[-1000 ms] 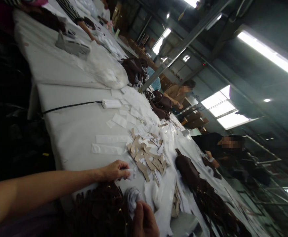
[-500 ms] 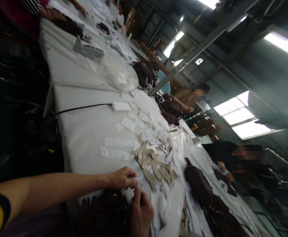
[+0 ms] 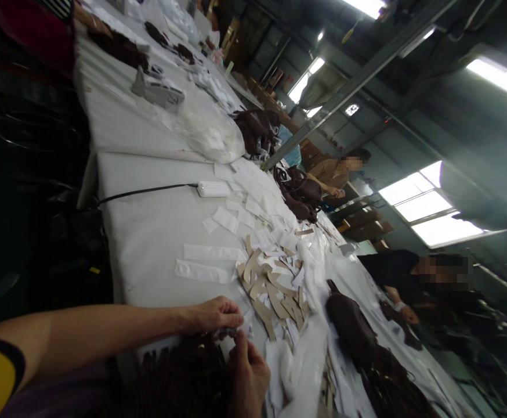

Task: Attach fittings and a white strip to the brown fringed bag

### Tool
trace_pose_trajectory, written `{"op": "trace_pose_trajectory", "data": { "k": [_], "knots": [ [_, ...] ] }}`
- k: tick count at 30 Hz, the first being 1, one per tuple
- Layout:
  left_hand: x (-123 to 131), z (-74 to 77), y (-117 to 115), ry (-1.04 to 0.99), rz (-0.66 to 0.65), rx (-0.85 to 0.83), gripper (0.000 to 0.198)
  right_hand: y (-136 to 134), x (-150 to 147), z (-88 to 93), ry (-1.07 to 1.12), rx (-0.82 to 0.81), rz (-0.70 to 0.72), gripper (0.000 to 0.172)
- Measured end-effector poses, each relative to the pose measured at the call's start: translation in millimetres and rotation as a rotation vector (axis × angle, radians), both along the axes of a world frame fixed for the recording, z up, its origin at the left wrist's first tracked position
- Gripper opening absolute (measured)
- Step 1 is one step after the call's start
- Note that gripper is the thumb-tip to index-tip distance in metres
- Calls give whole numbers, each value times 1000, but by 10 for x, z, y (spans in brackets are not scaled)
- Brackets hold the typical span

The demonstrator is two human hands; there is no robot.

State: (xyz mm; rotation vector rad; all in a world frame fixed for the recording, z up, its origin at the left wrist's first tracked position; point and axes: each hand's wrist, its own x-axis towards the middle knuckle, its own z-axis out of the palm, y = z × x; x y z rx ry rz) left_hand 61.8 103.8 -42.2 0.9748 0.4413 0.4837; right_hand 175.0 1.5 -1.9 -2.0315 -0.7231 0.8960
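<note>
"Where is the thing being handled?"

"At the near side of the white-covered table (image 3: 144,238): a small pale piece (image 3: 228,332), between the two hands and mostly hidden by fingers."

"And the hands?"

"The left hand (image 3: 218,314) pinches it, thumb against curled fingers. The right hand (image 3: 249,371) comes to it from the near right, thumb and forefinger narrowed at its edge; whether they grip or merely touch, I cannot tell."

"So which step is this?"

"Close fingertip work on that piece, I'd judge (the dim light hides the detail). Any move from here calls for a steady left pinch and small, exact motions on the right."

"What lies around them?"

"Just below, a dark brown heap (image 3: 184,374) with a glint of metal. Just beyond, to the right, a pile of tan strips (image 3: 275,290) mixed with white scraps. Farther off, two white strips (image 3: 212,253) lie side by side, then a white box (image 3: 213,189) on a black cable. On the right lies a dark brown bag (image 3: 351,319); past it, a co-worker's hand (image 3: 409,315)."
</note>
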Motion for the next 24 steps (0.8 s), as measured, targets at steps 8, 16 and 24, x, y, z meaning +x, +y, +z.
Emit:
{"op": "trace_pose_trajectory", "data": {
  "k": [8, 16, 24],
  "knots": [
    [26, -8, 26, -26, -70, -192, 50, 17, 0, -151, 35, 52, -116, 49],
    [8, 32, 31, -119, -165, -167, 50, -18, 2, -178, -103, 126, -208, 51],
    [-3, -7, 29, -150, -261, -182, 45, -52, 105, -64, -46, 219, -33, 36]
  ]
}}
